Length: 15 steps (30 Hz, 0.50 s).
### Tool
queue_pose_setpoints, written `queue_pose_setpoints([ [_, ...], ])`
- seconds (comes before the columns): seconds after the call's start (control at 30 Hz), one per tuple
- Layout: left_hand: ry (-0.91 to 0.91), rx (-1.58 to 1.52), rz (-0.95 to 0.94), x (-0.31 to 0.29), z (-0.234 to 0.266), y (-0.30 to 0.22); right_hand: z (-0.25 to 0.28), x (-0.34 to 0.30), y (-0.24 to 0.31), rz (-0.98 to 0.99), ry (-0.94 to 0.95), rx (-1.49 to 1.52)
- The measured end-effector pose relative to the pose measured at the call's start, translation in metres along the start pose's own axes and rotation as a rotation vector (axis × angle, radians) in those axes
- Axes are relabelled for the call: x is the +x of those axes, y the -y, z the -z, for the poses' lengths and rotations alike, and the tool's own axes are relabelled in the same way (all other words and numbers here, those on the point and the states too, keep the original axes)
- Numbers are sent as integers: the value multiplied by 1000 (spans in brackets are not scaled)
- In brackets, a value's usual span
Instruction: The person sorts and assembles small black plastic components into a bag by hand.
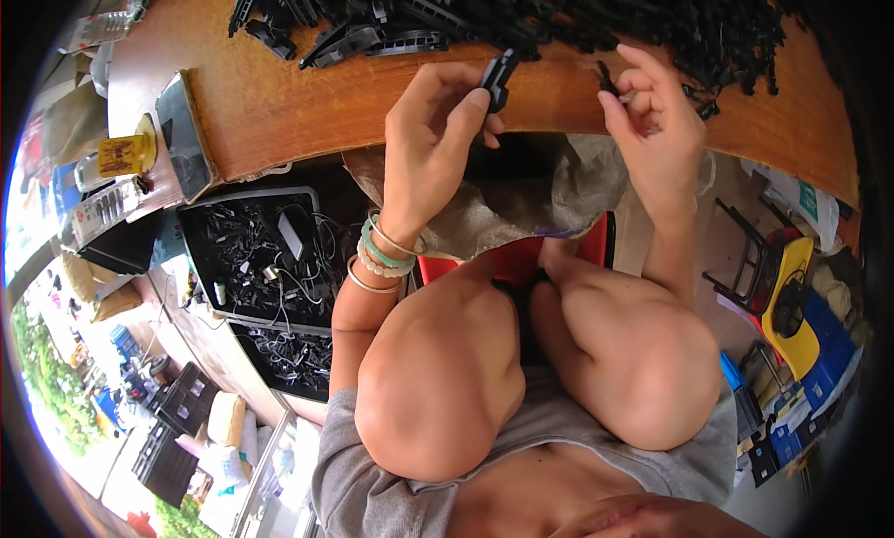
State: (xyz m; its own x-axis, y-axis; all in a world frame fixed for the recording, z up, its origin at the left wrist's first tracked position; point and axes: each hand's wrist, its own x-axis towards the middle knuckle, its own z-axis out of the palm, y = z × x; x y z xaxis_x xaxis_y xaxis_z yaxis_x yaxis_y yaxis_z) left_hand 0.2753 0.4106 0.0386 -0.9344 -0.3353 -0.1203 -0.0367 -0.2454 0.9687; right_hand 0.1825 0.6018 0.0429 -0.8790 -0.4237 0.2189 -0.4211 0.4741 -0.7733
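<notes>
Between the thumb and fingers of my left hand (438, 133) is a black plastic part (498, 80), long and narrow, held upright just above the table's near edge. My right hand (656, 119) is raised to the right of it, pinching a smaller, thin black plastic piece (607, 78) between thumb and fingers. The two pieces are apart. Beyond both hands, a heap of black plastic parts (400, 12) covers the far side of the wooden table (279, 109). Bracelets circle my left wrist.
A dark flat phone or tablet (186, 137) lies at the table's left end, beside a yellow tape roll (130, 154). Below left stand black bins (317, 203) of small parts and cables. A cloth (484, 217) hangs under the table edge. A yellow-seated chair (793, 305) is at right.
</notes>
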Motion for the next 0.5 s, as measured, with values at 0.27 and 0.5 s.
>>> queue_pose_setpoints([
  [0.27, 166, -84, 208, 4, -9, -5, -5, -13, 21, -152, 337, 827],
  [0.5, 229, 57, 103, -6, -13, -6, -15, -18, 18, -85, 157, 785],
])
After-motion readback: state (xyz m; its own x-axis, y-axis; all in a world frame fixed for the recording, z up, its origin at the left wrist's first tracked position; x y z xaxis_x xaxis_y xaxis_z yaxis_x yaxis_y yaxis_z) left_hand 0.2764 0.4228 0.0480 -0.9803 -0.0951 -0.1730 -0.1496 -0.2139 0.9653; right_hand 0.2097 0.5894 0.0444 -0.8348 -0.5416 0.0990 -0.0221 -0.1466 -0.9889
